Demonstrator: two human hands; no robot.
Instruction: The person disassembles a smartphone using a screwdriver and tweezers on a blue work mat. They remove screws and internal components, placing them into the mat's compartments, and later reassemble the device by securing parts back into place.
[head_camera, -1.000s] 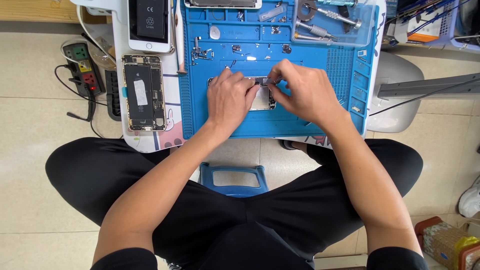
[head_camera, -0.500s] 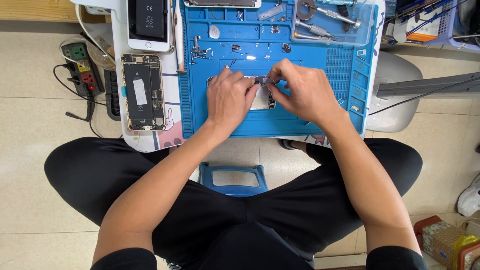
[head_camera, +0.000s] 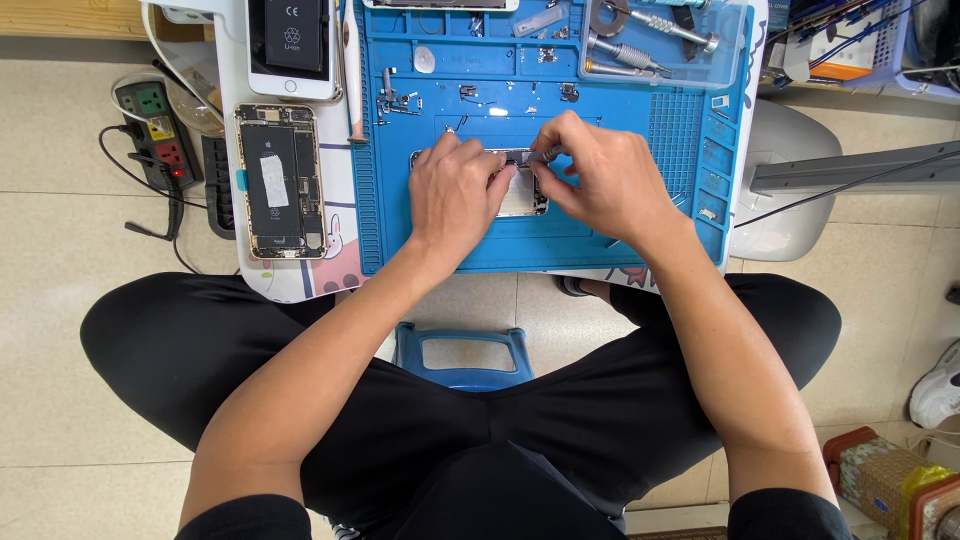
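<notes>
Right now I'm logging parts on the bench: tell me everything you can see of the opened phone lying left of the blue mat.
The opened phone lies flat, lengthwise, on the white table just left of the blue mat, screen removed. Its metal-edged shell shows a large black battery with a pale strip down its middle, and small circuitry around it. Neither hand touches it; another phone lies just above it.

Matt blue rubbery mat (head_camera: 480, 250), bare silvery metal phone shell (head_camera: 524, 195), glossy floor tiles (head_camera: 60, 300).

The opened phone (head_camera: 520, 190) lies on the mat (head_camera: 400, 230); 2 other phones (head_camera: 280, 180) lie left of it.
</notes>
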